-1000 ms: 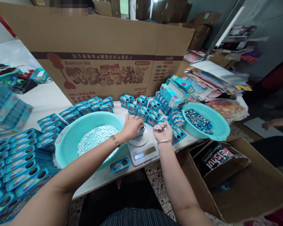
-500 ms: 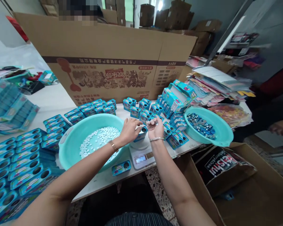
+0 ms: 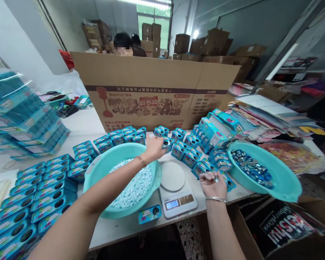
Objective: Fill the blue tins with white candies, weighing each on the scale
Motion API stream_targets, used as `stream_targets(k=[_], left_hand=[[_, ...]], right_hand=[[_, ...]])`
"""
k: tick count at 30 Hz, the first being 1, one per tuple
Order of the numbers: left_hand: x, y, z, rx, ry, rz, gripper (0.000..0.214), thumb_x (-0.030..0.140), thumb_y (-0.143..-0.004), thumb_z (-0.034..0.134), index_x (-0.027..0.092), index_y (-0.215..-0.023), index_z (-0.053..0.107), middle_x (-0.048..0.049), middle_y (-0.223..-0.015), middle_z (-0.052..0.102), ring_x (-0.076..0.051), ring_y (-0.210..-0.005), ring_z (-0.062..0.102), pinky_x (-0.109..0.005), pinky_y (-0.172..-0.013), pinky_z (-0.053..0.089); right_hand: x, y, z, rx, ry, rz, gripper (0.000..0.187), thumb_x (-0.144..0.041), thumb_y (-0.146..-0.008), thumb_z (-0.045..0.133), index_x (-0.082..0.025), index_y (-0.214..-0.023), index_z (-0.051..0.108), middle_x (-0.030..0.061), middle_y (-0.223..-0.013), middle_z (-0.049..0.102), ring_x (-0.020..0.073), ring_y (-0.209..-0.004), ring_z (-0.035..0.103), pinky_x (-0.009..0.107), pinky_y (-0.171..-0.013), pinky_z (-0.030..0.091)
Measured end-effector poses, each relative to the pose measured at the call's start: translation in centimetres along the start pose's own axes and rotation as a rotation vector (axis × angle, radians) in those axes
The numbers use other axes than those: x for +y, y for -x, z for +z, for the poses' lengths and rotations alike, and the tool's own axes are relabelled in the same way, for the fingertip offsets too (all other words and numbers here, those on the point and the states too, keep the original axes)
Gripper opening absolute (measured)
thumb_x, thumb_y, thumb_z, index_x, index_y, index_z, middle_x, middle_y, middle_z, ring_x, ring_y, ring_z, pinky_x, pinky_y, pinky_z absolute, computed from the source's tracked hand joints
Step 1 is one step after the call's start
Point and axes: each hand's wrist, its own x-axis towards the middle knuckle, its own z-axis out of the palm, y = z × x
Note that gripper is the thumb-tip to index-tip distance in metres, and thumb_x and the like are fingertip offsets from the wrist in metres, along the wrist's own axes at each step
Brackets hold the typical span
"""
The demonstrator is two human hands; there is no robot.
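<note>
My left hand is closed on a small blue box with a round opening on top, beside other such boxes beyond the scale. Palm up, my right hand curls its fingers around a few small white candies, right of the scale. The white digital scale carries nothing on its round plate, and its display is lit. Left of it, a turquoise basin holds many white candies. Another blue box lies in front of that basin.
Rows of blue boxes fill the left side, with wrapped stacks behind. A second turquoise basin with shiny blue lids stands right. A large cardboard sheet rises at the back; a person's head shows beyond it. An open carton stands lower right.
The left hand has carried the blue box off the scale, forward to the other boxes. My right hand has drawn away to the right, still curled. The view has tilted up and shifted.
</note>
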Motion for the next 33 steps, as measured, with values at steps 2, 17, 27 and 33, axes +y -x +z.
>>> stream_targets(k=[2, 17, 27, 33], left_hand=[[-2.4, -1.7, 0.0, -0.005, -0.076, -0.03, 0.023, 0.026, -0.074, 0.056, 0.017, -0.095, 0.06, -0.0119, -0.095, 0.068, -0.033, -0.105, 0.054, -0.067, -0.105, 0.012], [-2.3, -6.8, 3.0, -0.081, -0.175, 0.15, 0.054, 0.017, -0.07, 0.066, 0.017, -0.121, 0.051, -0.0164, -0.123, 0.052, -0.034, -0.122, 0.04, -0.059, -0.109, 0.014], [-1.5, -6.1, 2.2, -0.085, -0.083, 0.131, 0.02, 0.031, -0.073, 0.061, 0.019, -0.089, 0.063, -0.0118, -0.097, 0.067, -0.034, -0.109, 0.05, -0.065, -0.106, 0.011], [2.0, -0.6, -1.2, -0.063, -0.055, 0.184, 0.026, 0.044, -0.07, 0.061, 0.018, -0.071, 0.063, -0.0071, -0.073, 0.066, -0.029, -0.09, 0.059, -0.061, -0.105, 0.02]], right_hand=[[0.0, 0.1, -0.8, 0.034, -0.013, 0.016, 0.029, -0.024, -0.074, 0.059, -0.019, -0.06, 0.035, -0.01, -0.046, 0.038, 0.0043, -0.038, 0.039, 0.02, -0.046, 0.045], [-0.9, -0.6, -2.7, 0.122, -0.072, 0.035, 0.026, -0.02, -0.071, 0.059, -0.02, -0.061, 0.035, -0.0094, -0.048, 0.038, 0.0054, -0.039, 0.04, 0.021, -0.044, 0.045], [-1.3, -0.7, -4.3, -0.034, 0.042, 0.033, 0.03, -0.027, -0.074, 0.063, -0.02, -0.063, 0.036, -0.0088, -0.05, 0.038, 0.0058, -0.042, 0.042, 0.018, -0.042, 0.041], [-0.1, -0.3, -3.2, 0.044, 0.006, 0.085, 0.024, -0.03, -0.076, 0.064, -0.019, -0.067, 0.044, -0.0086, -0.052, 0.041, 0.004, -0.038, 0.037, 0.014, -0.034, 0.032]])
